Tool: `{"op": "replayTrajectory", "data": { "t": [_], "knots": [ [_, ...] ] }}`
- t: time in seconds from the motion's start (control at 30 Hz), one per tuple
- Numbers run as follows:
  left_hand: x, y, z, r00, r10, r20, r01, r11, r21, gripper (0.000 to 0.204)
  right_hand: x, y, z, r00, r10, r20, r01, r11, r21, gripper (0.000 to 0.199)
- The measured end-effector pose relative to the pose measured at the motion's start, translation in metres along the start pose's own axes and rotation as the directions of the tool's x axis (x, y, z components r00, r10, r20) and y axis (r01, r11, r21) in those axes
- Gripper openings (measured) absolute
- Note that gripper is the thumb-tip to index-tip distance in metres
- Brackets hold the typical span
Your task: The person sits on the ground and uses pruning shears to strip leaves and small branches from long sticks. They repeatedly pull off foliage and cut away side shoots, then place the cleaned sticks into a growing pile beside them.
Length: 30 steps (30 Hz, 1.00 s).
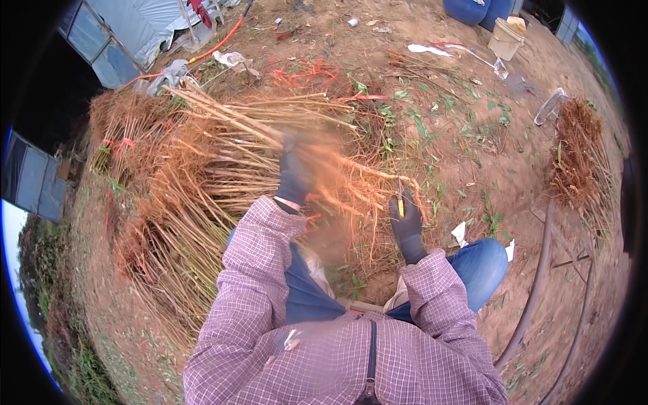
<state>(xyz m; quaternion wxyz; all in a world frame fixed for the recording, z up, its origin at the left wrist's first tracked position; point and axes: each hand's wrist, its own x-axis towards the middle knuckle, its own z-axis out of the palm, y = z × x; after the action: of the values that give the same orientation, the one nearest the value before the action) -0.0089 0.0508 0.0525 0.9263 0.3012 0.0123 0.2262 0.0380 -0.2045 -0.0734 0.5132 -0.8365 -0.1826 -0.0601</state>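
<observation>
My left hand (293,174), in a dark glove, is closed round a bunch of bare-stemmed saplings (229,118). Their stems point to the far left, and their orange-brown roots (337,165) spread to the right, partly smeared by motion. In my dark-gloved right hand (408,233) are pruning shears (401,206) with an orange-yellow handle part showing. The tip of the shears is beside a long, thick root (385,177) at the bunch's right end; I cannot tell whether it touches. Under and left of my left hand lies a large heap of similar saplings (196,223).
Another bundle with reddish roots (577,152) lies at the far right, near a curved dark pipe (536,290). A white bucket (506,39) and blue barrels (466,10) stand at the back right. An orange hose (219,44) and tangled red twine (307,73) lie farther off.
</observation>
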Motion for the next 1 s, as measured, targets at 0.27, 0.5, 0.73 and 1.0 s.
{"op": "replayTrajectory", "data": {
  "t": [0.27,0.5,0.73,1.0],
  "knots": [
    [0.023,-0.017,-0.036,0.996,0.073,0.058,-0.093,0.844,0.528,0.02,-0.085,0.004,-0.089,0.718,0.546,0.432,-0.684,0.668,0.292,0.018],
    [0.021,-0.02,-0.025,0.977,-0.212,-0.004,0.122,0.544,0.831,0.043,-0.122,0.007,-0.131,0.806,0.249,0.537,-0.068,0.94,-0.333,0.036],
    [-0.018,-0.067,0.005,0.822,-0.469,0.323,0.098,0.676,0.73,0.063,-0.013,-0.061,-0.152,0.701,0.123,0.703,-0.577,0.676,0.457,0.05],
    [-0.034,-0.094,-0.002,0.813,-0.527,0.248,-0.009,0.415,0.91,0.057,0.066,-0.081,-0.149,0.578,0.069,0.813,-0.723,0.505,0.471,0.049]
  ]
}}
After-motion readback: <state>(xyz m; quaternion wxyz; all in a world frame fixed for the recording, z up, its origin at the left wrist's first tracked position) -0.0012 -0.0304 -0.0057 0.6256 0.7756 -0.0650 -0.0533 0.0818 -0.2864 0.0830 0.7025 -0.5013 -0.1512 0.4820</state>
